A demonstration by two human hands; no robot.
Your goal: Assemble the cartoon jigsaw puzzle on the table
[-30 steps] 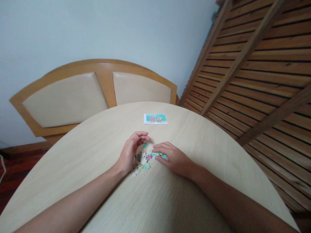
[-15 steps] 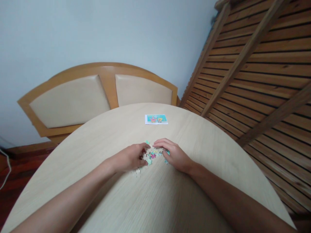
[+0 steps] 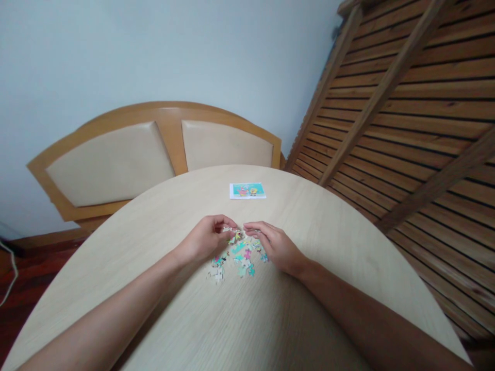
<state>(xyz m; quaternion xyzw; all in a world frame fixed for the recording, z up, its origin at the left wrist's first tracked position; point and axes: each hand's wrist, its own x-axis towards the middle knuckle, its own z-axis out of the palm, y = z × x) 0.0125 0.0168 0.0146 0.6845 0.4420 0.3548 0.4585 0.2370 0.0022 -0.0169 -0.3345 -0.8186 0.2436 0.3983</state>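
A small heap of jigsaw puzzle pieces (image 3: 247, 253), in turquoise, pink, yellow and white, lies scattered on the round wooden table (image 3: 247, 319). At the heap's far left side, my left hand (image 3: 209, 238) has its thumb and fingers closed round several pieces (image 3: 236, 236). On the right, my right hand (image 3: 278, 246) curves over the heap's edge, its fingers stretched toward the left hand. Some pieces under the right fingers are partly hidden. A few pale pieces (image 3: 218, 274) lie apart at the near left.
A picture card (image 3: 248, 190) with two cartoon figures on turquoise lies farther back on the table. Behind stands a wooden headboard (image 3: 170, 134) with cream panels against a pale wall (image 3: 185, 51). Slatted wood (image 3: 406, 113) leans at the right.
My left hand has moved slightly up and away, gathering pieces in its fingers. More of the heap now shows, spread nearer to me. My right hand has hardly moved.
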